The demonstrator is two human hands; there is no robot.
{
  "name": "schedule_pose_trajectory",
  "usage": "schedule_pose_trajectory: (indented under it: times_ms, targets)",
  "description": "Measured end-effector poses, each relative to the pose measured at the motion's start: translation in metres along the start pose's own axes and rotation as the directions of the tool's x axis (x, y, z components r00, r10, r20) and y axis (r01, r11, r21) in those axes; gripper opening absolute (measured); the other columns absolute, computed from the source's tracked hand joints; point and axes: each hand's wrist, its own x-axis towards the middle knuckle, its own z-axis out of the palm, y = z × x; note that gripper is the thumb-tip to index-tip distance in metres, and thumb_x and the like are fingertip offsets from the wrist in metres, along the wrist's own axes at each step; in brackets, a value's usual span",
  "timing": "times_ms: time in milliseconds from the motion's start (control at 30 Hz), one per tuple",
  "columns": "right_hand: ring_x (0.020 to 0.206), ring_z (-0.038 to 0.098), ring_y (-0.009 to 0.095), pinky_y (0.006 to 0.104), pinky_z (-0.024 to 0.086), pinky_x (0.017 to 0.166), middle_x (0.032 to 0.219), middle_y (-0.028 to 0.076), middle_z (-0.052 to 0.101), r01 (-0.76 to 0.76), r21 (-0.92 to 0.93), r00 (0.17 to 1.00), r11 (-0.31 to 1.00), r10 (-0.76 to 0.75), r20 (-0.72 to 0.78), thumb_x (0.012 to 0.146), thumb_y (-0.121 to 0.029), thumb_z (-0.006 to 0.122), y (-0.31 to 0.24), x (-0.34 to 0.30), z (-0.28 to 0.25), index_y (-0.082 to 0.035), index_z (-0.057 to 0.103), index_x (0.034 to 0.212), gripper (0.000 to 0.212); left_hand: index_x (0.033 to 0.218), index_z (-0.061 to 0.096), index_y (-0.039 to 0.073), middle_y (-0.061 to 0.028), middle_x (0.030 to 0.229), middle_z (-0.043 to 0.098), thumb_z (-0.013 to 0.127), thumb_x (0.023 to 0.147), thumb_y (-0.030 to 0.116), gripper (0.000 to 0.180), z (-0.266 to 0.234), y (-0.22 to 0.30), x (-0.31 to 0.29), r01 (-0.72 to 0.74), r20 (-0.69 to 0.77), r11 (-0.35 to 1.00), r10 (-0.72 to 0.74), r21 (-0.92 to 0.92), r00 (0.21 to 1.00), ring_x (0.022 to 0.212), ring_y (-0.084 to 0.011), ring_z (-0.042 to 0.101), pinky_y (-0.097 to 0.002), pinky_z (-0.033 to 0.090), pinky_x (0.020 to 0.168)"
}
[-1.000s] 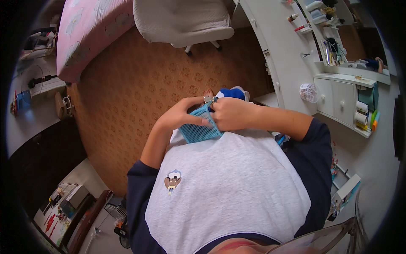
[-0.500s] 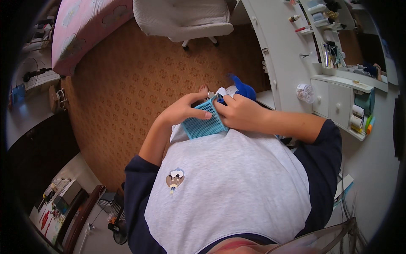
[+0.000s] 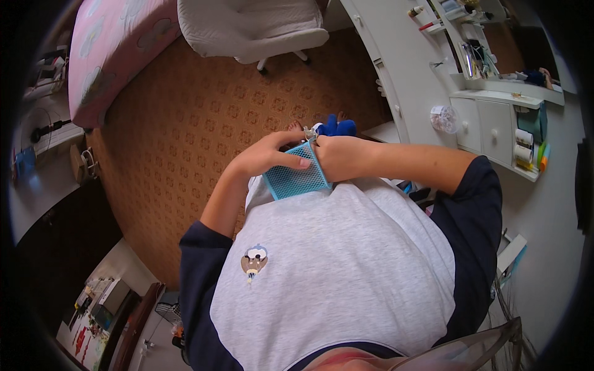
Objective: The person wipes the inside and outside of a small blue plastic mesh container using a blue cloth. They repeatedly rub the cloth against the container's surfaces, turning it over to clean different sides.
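Note:
A turquoise mesh pen holder (image 3: pixel 296 176) is tilted on its side against the front of my grey shirt. My left hand (image 3: pixel 272 156) grips it, thumb across the near mesh wall and the other fingers around the far side. At its open end is my right hand (image 3: pixel 339 156), curled, with the fingertips hidden by the holder and the hand itself. Just beyond the right hand a blue plush toy (image 3: pixel 336 127) hangs or rests. Beside it, at the holder's rim, is a small shiny clasp or charm (image 3: pixel 310 133), too small to make out.
Ahead stands a white covered swivel chair (image 3: pixel 253 31) on a brown patterned floor (image 3: pixel 204 117). A bed with a pink sheet (image 3: pixel 124 49) is at the far left. To the right, a white dressing table (image 3: pixel 417 80) holds a clear round jar (image 3: pixel 443 119) and small drawers (image 3: pixel 493 131).
My right hand has turned and curled in closer to the holder's open end. The blue plush toy has shifted left and now shows above the hand. My left hand keeps its grip.

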Motion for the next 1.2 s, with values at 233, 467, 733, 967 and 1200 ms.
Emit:
schedule_pose_trajectory:
  times_ms: [233, 467, 733, 967, 1200]
  targets:
    - [0.070, 0.062, 0.020, 0.0325, 0.049, 0.058, 0.072, 0.005, 0.063, -0.002, 0.083, 1.000, 0.997, 0.003, -0.009, 0.070, -0.017, 0.060, -0.002, 0.003, 0.012, -0.009, 0.062, 0.064, 0.010, 0.126, 0.055, -0.003, -0.0209, 0.119, 0.059, 0.074, 0.057, 0.039, 0.083, -0.004, -0.002, -0.001, -0.010, 0.036, 1.000, 0.011, -0.023, 0.999, 0.112, -0.0305, 0.055, -0.0355, 0.037, 0.099]
    - [0.079, 0.063, 0.021, 0.0317, 0.052, 0.063, 0.081, 0.004, 0.065, -0.151, 0.378, 0.959, 0.913, 0.043, 0.279, 0.075, -0.016, 0.060, 0.007, 0.013, -0.019, -0.011, 0.069, 0.076, 0.011, 0.124, 0.058, 0.001, -0.0167, 0.113, 0.060, 0.073, 0.064, 0.042, 0.074, -0.007, -0.021, -0.003, -0.055, 0.054, 0.997, 0.053, 0.046, 0.997, 0.105, -0.0269, 0.055, -0.0334, 0.039, 0.092]
    - [0.087, 0.064, 0.021, 0.0335, 0.054, 0.068, 0.116, 0.000, 0.063, -0.276, 0.393, 0.955, 0.877, 0.205, 0.214, 0.080, -0.015, 0.062, 0.000, -0.014, -0.038, -0.013, 0.068, 0.094, 0.016, 0.121, 0.060, 0.003, -0.0143, 0.104, 0.063, 0.072, 0.065, 0.043, 0.070, -0.008, -0.029, -0.013, -0.131, 0.017, 0.991, 0.132, -0.028, 0.991, 0.098, -0.0254, 0.056, -0.0327, 0.040, 0.088]
    - [0.088, 0.064, 0.021, 0.0359, 0.054, 0.068, 0.107, 0.003, 0.065, -0.289, 0.579, 0.957, 0.762, 0.238, 0.165, 0.076, -0.009, 0.063, 0.000, -0.001, -0.032, -0.011, 0.067, 0.091, 0.016, 0.119, 0.061, 0.002, -0.0133, 0.108, 0.061, 0.074, 0.065, 0.042, 0.069, -0.013, -0.021, -0.009, -0.153, 0.081, 0.981, 0.163, -0.118, 0.983, 0.102, -0.0253, 0.055, -0.0323, 0.039, 0.092]
    - [0.081, 0.066, 0.028, 0.0405, 0.054, 0.072, 0.082, 0.010, 0.068, -0.274, 0.442, 0.916, 0.854, 0.093, 0.390, 0.072, -0.011, 0.063, -0.007, 0.018, -0.025, -0.006, 0.070, 0.075, 0.009, 0.127, 0.057, 0.001, -0.0207, 0.120, 0.060, 0.075, 0.054, 0.042, 0.086, -0.009, -0.006, -0.005, -0.030, 0.071, 0.998, 0.026, 0.053, 0.997, 0.109, -0.0317, 0.056, -0.0362, 0.039, 0.097]
